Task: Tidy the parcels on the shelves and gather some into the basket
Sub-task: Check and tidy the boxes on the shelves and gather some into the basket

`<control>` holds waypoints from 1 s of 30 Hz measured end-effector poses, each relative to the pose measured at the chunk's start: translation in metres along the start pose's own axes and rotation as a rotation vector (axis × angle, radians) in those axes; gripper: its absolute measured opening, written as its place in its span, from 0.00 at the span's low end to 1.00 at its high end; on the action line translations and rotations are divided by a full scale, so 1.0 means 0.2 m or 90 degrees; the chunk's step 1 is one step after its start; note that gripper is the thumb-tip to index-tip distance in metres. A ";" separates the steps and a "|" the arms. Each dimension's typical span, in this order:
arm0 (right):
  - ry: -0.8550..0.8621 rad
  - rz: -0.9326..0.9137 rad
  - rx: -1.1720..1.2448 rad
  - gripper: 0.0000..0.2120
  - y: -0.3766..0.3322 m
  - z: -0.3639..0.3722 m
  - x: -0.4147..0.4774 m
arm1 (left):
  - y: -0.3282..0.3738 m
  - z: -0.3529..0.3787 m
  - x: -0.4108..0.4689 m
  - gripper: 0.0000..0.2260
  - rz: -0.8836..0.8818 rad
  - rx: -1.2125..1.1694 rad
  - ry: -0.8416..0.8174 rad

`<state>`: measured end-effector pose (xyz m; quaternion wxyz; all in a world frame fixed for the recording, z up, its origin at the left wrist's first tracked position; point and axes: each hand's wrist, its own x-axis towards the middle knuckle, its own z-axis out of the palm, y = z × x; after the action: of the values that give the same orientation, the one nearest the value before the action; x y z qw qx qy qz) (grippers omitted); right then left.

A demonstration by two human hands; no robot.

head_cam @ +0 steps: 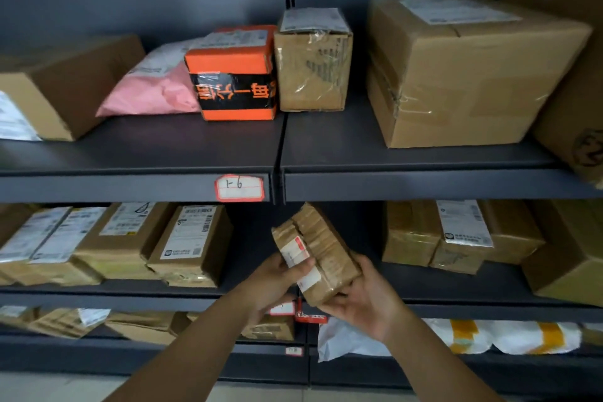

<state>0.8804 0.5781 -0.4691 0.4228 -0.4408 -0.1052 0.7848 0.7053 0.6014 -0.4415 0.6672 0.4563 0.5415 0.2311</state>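
While the dark grey shelves (408, 157) fill the whole view, the biggest thing on the top level is a large brown carton (463, 68) at the right, with a second carton (62, 85) lying at the far left. On the middle level a row of labelled brown parcels (107, 241) sits side by side at the left, and a taped group (456, 232) sits at the right. Between the two cartons above lie a pink mailer bag (153, 88), an orange box (233, 75) just beside it, and a taped brown box (313, 62) next to the orange one. The small tape-wrapped parcel (321, 248) is off the shelves, held tilted before the gap in the middle level. The left hand (277, 274) grips its labelled side, and the right hand (365, 300) cups its lower end with curled fingers. A red-edged tag (239, 188) reading 1-6 sticks to the top level's front edge.
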 end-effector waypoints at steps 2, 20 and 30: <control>0.014 -0.013 -0.019 0.16 0.00 -0.01 0.00 | -0.02 0.02 -0.01 0.19 0.000 -0.038 0.002; 0.118 -0.160 -0.358 0.28 0.01 0.12 0.06 | -0.09 -0.15 -0.05 0.31 0.225 0.425 0.275; 0.128 -0.216 -0.519 0.30 0.06 0.18 0.11 | -0.09 -0.32 -0.04 0.31 0.264 0.569 0.232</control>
<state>0.8397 0.5949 -0.4662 0.3457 -0.6218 -0.4349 0.5520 0.6392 0.6093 -0.4515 0.2424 0.7465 0.5928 0.1803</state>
